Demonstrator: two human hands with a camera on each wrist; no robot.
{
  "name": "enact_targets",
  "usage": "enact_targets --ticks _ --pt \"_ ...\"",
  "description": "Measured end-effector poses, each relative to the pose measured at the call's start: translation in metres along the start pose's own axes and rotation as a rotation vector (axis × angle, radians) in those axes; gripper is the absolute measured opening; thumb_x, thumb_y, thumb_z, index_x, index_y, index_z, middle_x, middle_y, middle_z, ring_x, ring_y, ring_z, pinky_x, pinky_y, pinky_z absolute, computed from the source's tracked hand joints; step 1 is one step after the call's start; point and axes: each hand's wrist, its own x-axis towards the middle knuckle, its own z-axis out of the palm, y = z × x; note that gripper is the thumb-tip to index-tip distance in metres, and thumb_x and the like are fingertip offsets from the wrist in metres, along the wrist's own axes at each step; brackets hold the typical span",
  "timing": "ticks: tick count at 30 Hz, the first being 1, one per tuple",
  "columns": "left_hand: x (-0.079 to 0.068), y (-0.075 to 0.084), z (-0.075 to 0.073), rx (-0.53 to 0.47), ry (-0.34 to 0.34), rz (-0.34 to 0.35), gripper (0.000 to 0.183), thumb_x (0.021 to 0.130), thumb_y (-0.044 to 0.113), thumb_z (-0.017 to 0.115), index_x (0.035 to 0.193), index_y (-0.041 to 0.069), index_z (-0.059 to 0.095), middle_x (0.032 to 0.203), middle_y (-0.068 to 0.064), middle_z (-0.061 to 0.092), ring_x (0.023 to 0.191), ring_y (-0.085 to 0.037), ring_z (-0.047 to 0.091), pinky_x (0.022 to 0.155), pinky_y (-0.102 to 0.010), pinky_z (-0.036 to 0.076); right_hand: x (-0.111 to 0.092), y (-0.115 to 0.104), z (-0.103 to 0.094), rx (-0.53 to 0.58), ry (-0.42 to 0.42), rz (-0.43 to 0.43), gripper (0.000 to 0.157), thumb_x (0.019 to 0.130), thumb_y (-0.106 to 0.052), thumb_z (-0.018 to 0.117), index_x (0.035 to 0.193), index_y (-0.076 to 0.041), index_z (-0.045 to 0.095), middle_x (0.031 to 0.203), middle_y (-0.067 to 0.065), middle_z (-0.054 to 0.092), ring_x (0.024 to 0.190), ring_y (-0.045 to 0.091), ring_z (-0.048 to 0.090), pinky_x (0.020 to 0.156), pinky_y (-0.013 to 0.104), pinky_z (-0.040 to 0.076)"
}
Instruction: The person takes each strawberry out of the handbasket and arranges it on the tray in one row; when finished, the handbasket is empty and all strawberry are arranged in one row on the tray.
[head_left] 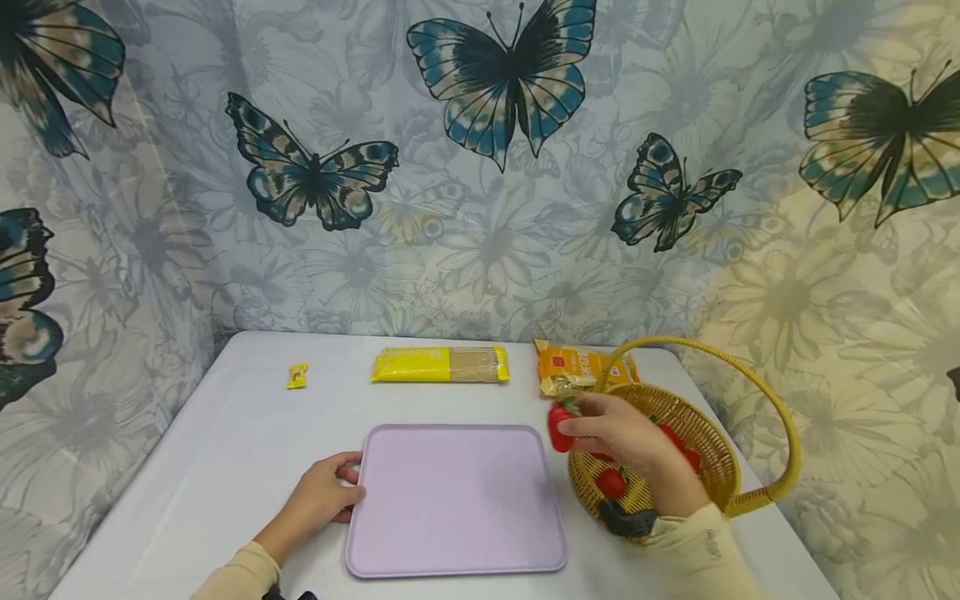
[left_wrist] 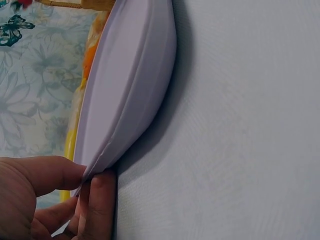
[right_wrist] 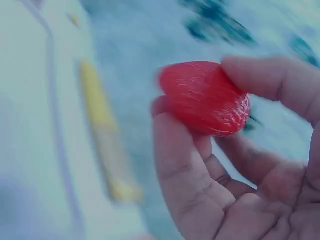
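A red strawberry (head_left: 561,426) with a green leafy top is pinched between the thumb and fingers of my right hand (head_left: 617,429), held above the near-left rim of the wicker basket (head_left: 714,422). In the right wrist view the strawberry (right_wrist: 202,97) fills the grip. My left hand (head_left: 324,492) pinches the left edge of a pale purple tray (head_left: 456,500). The left wrist view shows the thumb on top of the tray's rim (left_wrist: 131,75) and fingers beneath it. More red strawberries (head_left: 611,482) lie inside the basket, partly hidden by my right arm.
At the back of the white table (head_left: 225,450) lie a yellow pack of noodles (head_left: 441,365), an orange snack bag (head_left: 573,365) and a small yellow packet (head_left: 297,376). The basket's tall handle (head_left: 787,425) arches out to the right. A butterfly-print cloth (head_left: 480,250) hangs behind.
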Motion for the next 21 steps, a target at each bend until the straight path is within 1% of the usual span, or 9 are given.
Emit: enact_targets --ticks 1,2,4,7,10,12,15,18,21 --pt "-0.001 0.0 0.0 0.0 0.0 0.002 0.061 0.075 -0.006 0.07 0.134 -0.002 0.054 0.092 -0.009 0.055 0.061 -0.019 0.06 0.05 -0.036 0.057 0.013 0.001 0.019 0.029 -0.017 0.005 0.057 0.09 -0.009 0.068 0.133 0.014 0.039 0.111 0.017 0.057 0.093 0.024 0.064 0.084 0.04 0.056" --pt "-0.001 0.001 -0.001 -0.002 -0.001 0.005 0.061 0.076 -0.006 0.07 0.134 -0.002 0.054 0.093 -0.009 0.055 0.061 -0.019 0.06 0.05 -0.036 0.057 0.027 0.003 0.039 0.034 -0.026 0.021 0.056 0.089 -0.01 0.069 0.132 0.012 0.041 0.111 0.018 0.057 0.092 0.025 0.064 0.083 0.042 0.056" --pt "-0.003 0.002 -0.001 -0.005 0.002 0.005 0.06 0.076 -0.006 0.069 0.134 -0.002 0.054 0.093 -0.009 0.055 0.062 -0.019 0.06 0.051 -0.036 0.057 0.057 0.01 0.079 0.026 -0.009 0.067 0.052 0.087 -0.013 0.073 0.127 0.008 0.048 0.11 0.019 0.059 0.09 0.026 0.064 0.08 0.041 0.057" --pt "-0.005 0.004 0.0 -0.014 0.005 0.007 0.06 0.075 -0.006 0.069 0.134 -0.003 0.054 0.093 -0.009 0.055 0.061 -0.019 0.06 0.051 -0.036 0.057 0.096 0.027 0.131 -0.018 0.086 0.128 0.042 0.083 -0.015 0.077 0.114 0.004 0.056 0.103 0.016 0.061 0.085 0.024 0.064 0.074 0.036 0.058" --pt "-0.005 0.005 0.001 -0.01 0.005 0.009 0.06 0.075 -0.006 0.069 0.134 -0.004 0.054 0.092 -0.009 0.055 0.061 -0.019 0.059 0.051 -0.035 0.057 0.122 0.039 0.172 -0.076 0.177 0.156 0.034 0.08 -0.015 0.08 0.104 0.0 0.061 0.098 0.012 0.062 0.081 0.022 0.062 0.069 0.03 0.058" --pt "-0.005 0.006 0.002 -0.001 0.002 0.009 0.06 0.076 -0.006 0.07 0.134 -0.004 0.053 0.092 -0.008 0.055 0.062 -0.018 0.059 0.051 -0.035 0.057 0.133 0.045 0.194 -0.124 0.221 0.158 0.032 0.078 -0.015 0.082 0.099 -0.002 0.061 0.095 0.011 0.061 0.078 0.022 0.061 0.065 0.029 0.057" --pt "-0.005 0.006 0.002 0.017 0.005 0.003 0.059 0.076 -0.005 0.07 0.133 -0.004 0.054 0.091 -0.008 0.054 0.062 -0.018 0.058 0.05 -0.034 0.056 0.143 0.049 0.218 -0.183 0.259 0.142 0.031 0.077 -0.015 0.083 0.095 -0.004 0.06 0.092 0.009 0.059 0.075 0.021 0.059 0.062 0.028 0.056" --pt "-0.005 0.005 0.001 0.021 0.013 0.002 0.059 0.076 -0.005 0.071 0.133 -0.003 0.054 0.09 -0.007 0.054 0.061 -0.017 0.058 0.05 -0.035 0.056 0.148 0.046 0.232 -0.23 0.286 0.132 0.031 0.077 -0.017 0.083 0.092 -0.006 0.059 0.089 0.008 0.058 0.073 0.02 0.058 0.06 0.027 0.055" --pt "-0.004 0.004 0.001 0.011 0.019 0.008 0.059 0.076 -0.005 0.07 0.133 -0.003 0.054 0.09 -0.007 0.055 0.06 -0.017 0.058 0.049 -0.035 0.056 0.151 0.042 0.24 -0.282 0.305 0.119 0.031 0.077 -0.019 0.083 0.09 -0.006 0.059 0.084 0.007 0.059 0.069 0.019 0.057 0.057 0.026 0.054"
